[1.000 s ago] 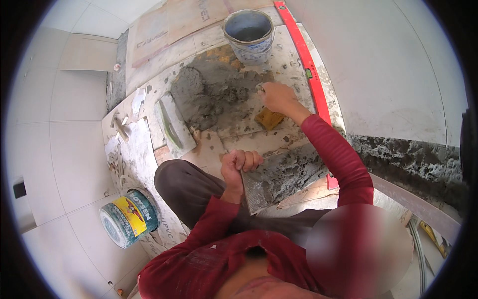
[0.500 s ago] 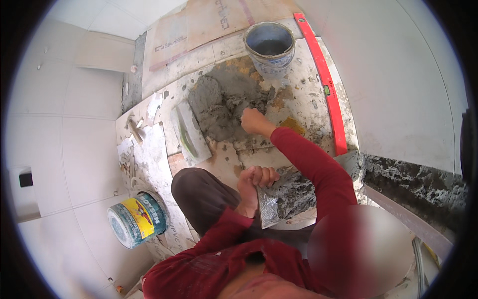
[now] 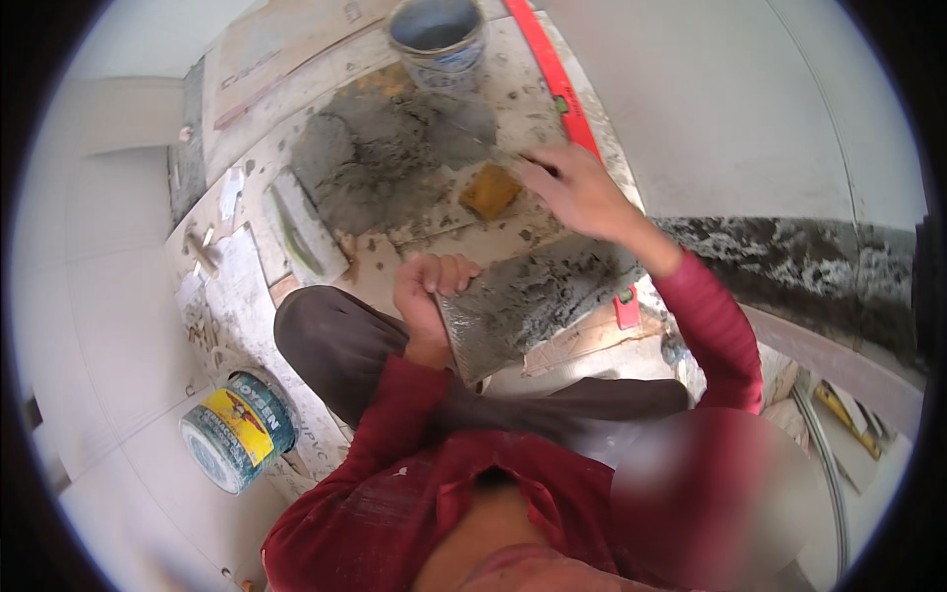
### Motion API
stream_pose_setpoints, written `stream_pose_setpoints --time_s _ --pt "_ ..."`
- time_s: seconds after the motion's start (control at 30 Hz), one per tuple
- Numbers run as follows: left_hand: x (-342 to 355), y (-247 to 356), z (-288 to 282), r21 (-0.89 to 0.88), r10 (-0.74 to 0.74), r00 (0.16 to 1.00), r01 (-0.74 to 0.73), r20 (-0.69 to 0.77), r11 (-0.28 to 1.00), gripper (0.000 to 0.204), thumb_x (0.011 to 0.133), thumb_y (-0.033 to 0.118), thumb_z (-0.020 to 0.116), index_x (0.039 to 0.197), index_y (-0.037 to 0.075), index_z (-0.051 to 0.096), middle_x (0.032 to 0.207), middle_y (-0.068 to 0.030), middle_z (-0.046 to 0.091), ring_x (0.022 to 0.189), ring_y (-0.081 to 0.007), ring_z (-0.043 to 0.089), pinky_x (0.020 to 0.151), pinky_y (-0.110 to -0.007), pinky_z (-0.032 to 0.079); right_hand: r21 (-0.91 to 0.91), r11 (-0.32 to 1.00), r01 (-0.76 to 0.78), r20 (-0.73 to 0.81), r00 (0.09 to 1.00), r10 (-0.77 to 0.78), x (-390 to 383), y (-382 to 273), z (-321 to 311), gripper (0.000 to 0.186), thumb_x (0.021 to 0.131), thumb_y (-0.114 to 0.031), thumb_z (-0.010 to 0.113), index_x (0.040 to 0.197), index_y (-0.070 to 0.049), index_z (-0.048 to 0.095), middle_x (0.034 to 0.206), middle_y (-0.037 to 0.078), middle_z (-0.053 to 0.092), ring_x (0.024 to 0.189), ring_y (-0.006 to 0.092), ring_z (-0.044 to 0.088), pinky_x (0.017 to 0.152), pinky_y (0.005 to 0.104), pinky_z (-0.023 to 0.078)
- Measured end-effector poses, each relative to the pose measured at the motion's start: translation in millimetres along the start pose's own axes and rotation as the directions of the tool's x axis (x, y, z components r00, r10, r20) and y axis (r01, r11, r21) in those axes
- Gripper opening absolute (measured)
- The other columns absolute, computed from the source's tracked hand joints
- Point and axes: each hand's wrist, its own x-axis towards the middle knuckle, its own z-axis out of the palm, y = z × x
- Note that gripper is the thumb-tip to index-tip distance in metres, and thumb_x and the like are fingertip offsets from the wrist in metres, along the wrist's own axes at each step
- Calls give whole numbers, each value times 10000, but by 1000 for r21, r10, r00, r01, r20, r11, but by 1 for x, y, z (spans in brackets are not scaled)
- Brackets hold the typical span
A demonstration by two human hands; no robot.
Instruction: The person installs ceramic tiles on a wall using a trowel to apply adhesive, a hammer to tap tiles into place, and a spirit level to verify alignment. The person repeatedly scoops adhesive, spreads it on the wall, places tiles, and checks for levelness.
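My left hand (image 3: 426, 293) grips the left edge of a rectangular tile (image 3: 538, 301) whose upper face is smeared with grey mortar; the tile rests tilted above my knee. My right hand (image 3: 577, 189) hovers just beyond the tile's far edge, fingers closed on the handle of a small trowel (image 3: 480, 143) that points toward the grey mortar pile (image 3: 380, 158) on the floor. A yellow sponge (image 3: 490, 190) lies between the pile and the tile.
A grey bucket (image 3: 439, 35) stands behind the pile. A long red level (image 3: 564, 94) runs along the right. A float (image 3: 296, 232) lies left of the pile, and a yellow and green tin (image 3: 237, 431) stands at lower left. A mortar-edged wall base (image 3: 789, 261) is right.
My right hand has drawn back from the mortar pile to the right, toward the tile's far edge. The left hand keeps its grip on the tile.
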Motion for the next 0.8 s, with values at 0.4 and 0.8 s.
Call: stream_pose_setpoints --time_s 0.4,0.8 --pt "-1 -12 102 156 23 999 -30 46 987 428 991 315 429 605 149 347 564 -53 389 635 -222 389 746 -379 377 168 829 -533 -328 763 557 -249 -156 11 317 910 -59 718 1125 58 517 859 222 686 756 347 721 673 407 559" --pt "-3 -48 180 171 12 999 -18 32 985 438 990 330 493 612 151 364 572 -34 389 616 -189 392 693 -337 363 -110 919 -379 -738 650 180 -261 -143 134 501 850 27 701 1312 97 521 960 229 630 751 390 632 640 429 537"
